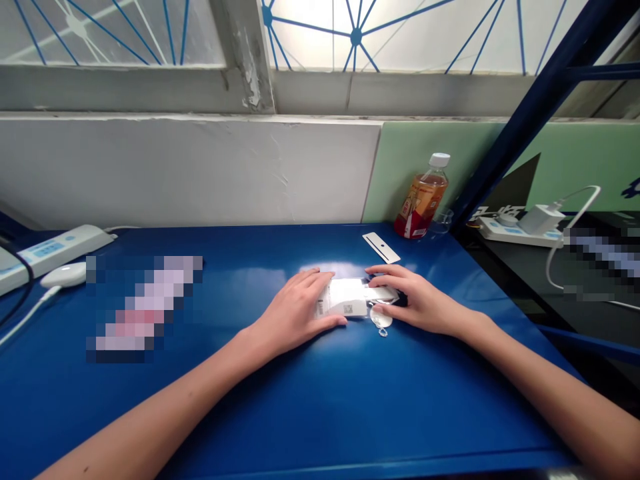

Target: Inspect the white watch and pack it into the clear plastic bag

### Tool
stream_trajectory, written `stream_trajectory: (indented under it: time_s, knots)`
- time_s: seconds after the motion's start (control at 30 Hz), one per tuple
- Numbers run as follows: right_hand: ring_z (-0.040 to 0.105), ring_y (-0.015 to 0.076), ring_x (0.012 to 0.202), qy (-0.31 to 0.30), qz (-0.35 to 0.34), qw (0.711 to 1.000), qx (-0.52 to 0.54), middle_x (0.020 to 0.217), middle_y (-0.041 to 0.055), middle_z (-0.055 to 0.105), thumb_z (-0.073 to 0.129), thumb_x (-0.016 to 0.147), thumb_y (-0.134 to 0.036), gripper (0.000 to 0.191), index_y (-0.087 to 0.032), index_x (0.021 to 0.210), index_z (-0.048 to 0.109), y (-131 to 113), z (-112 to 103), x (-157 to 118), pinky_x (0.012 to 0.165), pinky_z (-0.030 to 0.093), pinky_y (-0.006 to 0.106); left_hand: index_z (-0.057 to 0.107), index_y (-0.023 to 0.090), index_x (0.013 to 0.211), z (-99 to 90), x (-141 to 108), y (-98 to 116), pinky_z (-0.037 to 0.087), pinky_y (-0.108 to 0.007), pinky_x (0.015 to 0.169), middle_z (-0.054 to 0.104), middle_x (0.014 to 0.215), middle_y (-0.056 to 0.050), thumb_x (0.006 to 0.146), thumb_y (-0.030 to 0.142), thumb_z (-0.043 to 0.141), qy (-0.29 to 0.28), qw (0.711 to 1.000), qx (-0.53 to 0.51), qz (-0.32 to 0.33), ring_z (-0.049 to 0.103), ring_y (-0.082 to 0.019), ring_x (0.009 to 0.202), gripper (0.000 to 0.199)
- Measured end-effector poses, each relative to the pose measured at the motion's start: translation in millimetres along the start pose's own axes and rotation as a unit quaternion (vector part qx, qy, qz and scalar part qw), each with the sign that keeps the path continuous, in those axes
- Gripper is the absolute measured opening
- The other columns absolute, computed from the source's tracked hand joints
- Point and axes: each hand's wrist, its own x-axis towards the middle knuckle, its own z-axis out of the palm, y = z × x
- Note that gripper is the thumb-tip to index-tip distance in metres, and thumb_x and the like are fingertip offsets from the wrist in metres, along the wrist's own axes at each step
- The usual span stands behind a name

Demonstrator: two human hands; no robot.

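Note:
A small white box [345, 298] with a printed code on its side lies on the blue tabletop, with what looks like clear plastic around it. My left hand [303, 307] grips its left end, thumb along the near side and fingers over the far side. At its right end my right hand [425, 298] has thumb and fingers around a white strip [383, 293]; whether that strip is part of the box I cannot tell. Beneath the right thumb sits a round white piece [382, 317], with a small clear curled bit [383, 331] just below it.
A white card [381, 248] with a dark slot lies behind the right hand. Farther back stands a drink bottle [424, 200] by a blue post [525, 107]. At left are a blurred-out oblong [145, 303], a white mouse-shaped device [65, 274] and a power strip [60, 250].

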Motion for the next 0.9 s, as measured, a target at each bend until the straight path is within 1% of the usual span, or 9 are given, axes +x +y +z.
stream_trajectory:
  time_s: [0.17,0.23,0.4,0.53,0.6,0.7,0.77,0.83,0.9]
  knots:
    - [0.068,0.0271,0.097,0.030,0.012,0.998,-0.053,0.109,0.0095,0.071,0.065,0.087,-0.033,0.025,-0.021,0.109,0.065,-2.1,-19.3,-2.2,0.082,0.054,0.040,0.043,0.020,0.147,-0.7,0.0,3.4,0.031,-0.051,0.113,0.052,0.145,-0.011,0.090,0.058,0.060,-0.020,1.000,0.003,-0.019,0.040,-0.033,0.138,0.071]
    - [0.070,0.0257,0.088,0.072,0.024,0.996,-0.047,0.100,0.0074,0.074,0.066,0.085,-0.034,0.023,-0.021,0.104,0.066,-2.2,-25.0,-3.4,0.076,0.053,0.037,0.043,0.021,0.147,-0.7,-0.2,3.8,0.029,-0.051,0.114,0.051,0.146,-0.011,0.090,0.058,0.060,-0.024,0.999,0.001,-0.021,0.039,-0.033,0.139,0.071]
    - [0.067,0.0224,0.075,0.192,0.081,0.976,0.065,0.084,0.0049,0.073,0.072,0.081,-0.041,0.022,-0.019,0.085,0.070,-4.6,-19.9,-2.6,0.069,0.050,0.033,0.044,0.020,0.147,-0.2,-0.7,3.3,0.028,-0.052,0.115,0.049,0.148,-0.012,0.089,0.056,0.061,-0.035,0.999,0.008,-0.015,0.036,-0.034,0.141,0.070]
    - [0.057,0.0168,0.060,0.225,0.138,0.948,0.180,0.064,0.0005,0.062,0.073,0.080,-0.042,0.026,-0.019,0.068,0.067,-6.6,-5.9,1.8,0.056,0.043,0.030,0.044,0.020,0.147,0.3,-0.3,5.2,0.030,-0.053,0.114,0.049,0.147,-0.014,0.090,0.056,0.060,-0.038,0.999,0.022,-0.015,0.036,-0.036,0.141,0.069]
    - [0.058,0.0174,0.066,0.238,0.140,0.933,0.232,0.071,0.0015,0.063,0.075,0.079,-0.042,0.025,-0.020,0.069,0.068,-6.3,-0.5,4.1,0.060,0.045,0.029,0.044,0.020,0.147,0.8,-0.2,6.8,0.030,-0.053,0.114,0.050,0.146,-0.015,0.090,0.057,0.060,-0.038,0.999,0.028,-0.015,0.036,-0.037,0.140,0.070]
    - [0.064,0.0219,0.096,0.246,0.144,0.891,0.353,0.106,0.0048,0.070,0.071,0.083,-0.046,0.023,-0.024,0.087,0.073,-6.3,3.8,7.4,0.078,0.052,0.033,0.047,0.018,0.145,1.3,-0.2,9.5,0.030,-0.055,0.113,0.049,0.145,-0.017,0.089,0.058,0.060,-0.039,0.999,0.034,-0.014,0.036,-0.039,0.140,0.069]
    - [0.063,0.0231,0.112,0.229,0.151,0.842,0.465,0.118,0.0050,0.071,0.065,0.088,-0.049,0.025,-0.025,0.089,0.071,-8.4,3.4,9.4,0.093,0.051,0.036,0.049,0.017,0.143,1.1,-0.3,11.0,0.029,-0.055,0.114,0.048,0.145,-0.018,0.089,0.057,0.060,-0.043,0.998,0.036,-0.016,0.035,-0.040,0.140,0.069]
    - [0.065,0.0224,0.113,0.221,0.162,0.786,0.554,0.111,0.0051,0.075,0.061,0.091,-0.049,0.027,-0.024,0.084,0.069,-12.7,-0.2,10.5,0.100,0.049,0.038,0.048,0.016,0.144,0.8,-0.3,12.1,0.026,-0.056,0.115,0.046,0.147,-0.019,0.089,0.057,0.059,-0.053,0.998,0.035,-0.021,0.032,-0.040,0.142,0.069]
    - [0.070,0.0208,0.104,0.238,0.182,0.738,0.605,0.097,0.0035,0.078,0.060,0.092,-0.047,0.025,-0.025,0.085,0.068,-18.1,-6.8,10.3,0.097,0.053,0.037,0.045,0.015,0.146,0.6,-0.5,12.4,0.024,-0.057,0.116,0.042,0.151,-0.019,0.090,0.057,0.057,-0.065,0.997,0.030,-0.025,0.027,-0.039,0.145,0.070]
